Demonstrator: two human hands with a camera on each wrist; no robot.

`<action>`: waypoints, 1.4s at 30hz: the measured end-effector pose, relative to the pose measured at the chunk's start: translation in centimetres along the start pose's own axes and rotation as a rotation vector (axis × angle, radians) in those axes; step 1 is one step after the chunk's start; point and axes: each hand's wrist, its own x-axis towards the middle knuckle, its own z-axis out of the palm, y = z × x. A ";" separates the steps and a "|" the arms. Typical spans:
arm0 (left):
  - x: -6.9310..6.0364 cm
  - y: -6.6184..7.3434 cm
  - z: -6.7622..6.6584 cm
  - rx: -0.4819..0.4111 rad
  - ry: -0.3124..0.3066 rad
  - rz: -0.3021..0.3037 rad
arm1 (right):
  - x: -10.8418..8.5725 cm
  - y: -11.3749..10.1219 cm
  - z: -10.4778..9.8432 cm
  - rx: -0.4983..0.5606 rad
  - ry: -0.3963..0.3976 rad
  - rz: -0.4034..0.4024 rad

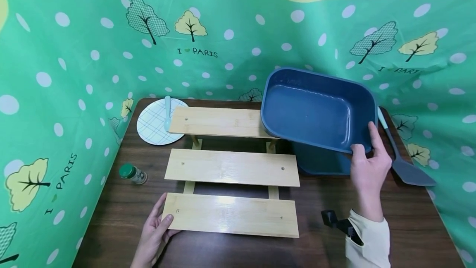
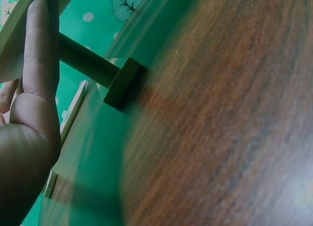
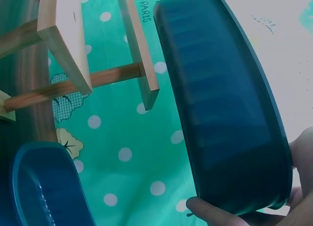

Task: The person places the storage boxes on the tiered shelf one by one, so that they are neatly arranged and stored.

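Observation:
My right hand (image 1: 370, 173) holds a blue plastic basin (image 1: 306, 113) by its right end, thumb and fingers at the rim. The right wrist view shows that basin's side (image 3: 225, 103), raised and apart from a second blue basin (image 3: 44, 187) lower down. In the head view the second basin (image 1: 323, 160) lies partly hidden beneath the held one. A three-step wooden rack (image 1: 230, 214) stands mid-table. With thumb on top, my left hand (image 1: 154, 230) grips the left end of its lowest step. The held basin covers the top step's right end.
At the back left lies a white checked plate (image 1: 152, 125) with a light-blue spoon (image 1: 167, 113) on it. A green-capped seasoning jar (image 1: 133, 173) lies left of the rack. A grey spatula (image 1: 407, 168) rests at the table's right edge. Polka-dot green cloth (image 1: 230, 65) hangs behind.

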 end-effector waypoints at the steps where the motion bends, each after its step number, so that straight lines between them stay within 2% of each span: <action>1: 0.0 0.0 0.0 0.005 0.003 0.000 | 0.0 0.0 0.1 -0.003 -0.003 -0.004; 6: 0.1 0.1 0.1 0.003 0.006 0.006 | 0.2 -0.3 0.3 -0.015 -0.012 -0.016; 13: 0.1 0.0 0.1 -0.018 -0.014 0.028 | 0.2 -0.6 0.6 -0.016 -0.039 0.014; 18: 0.0 0.0 0.1 -0.039 -0.026 0.036 | 0.4 -0.5 0.9 -0.021 -0.045 -0.011; 33: 0.1 -0.1 0.1 -0.037 -0.015 0.020 | 0.5 -0.8 1.6 -0.016 -0.060 -0.054; 37: 0.1 -0.1 0.2 -0.016 0.001 0.006 | 0.5 -1.1 1.7 -0.022 -0.068 -0.049; 42: 0.1 -0.1 0.2 -0.023 -0.009 0.015 | 0.3 -1.4 2.0 -0.032 -0.078 -0.038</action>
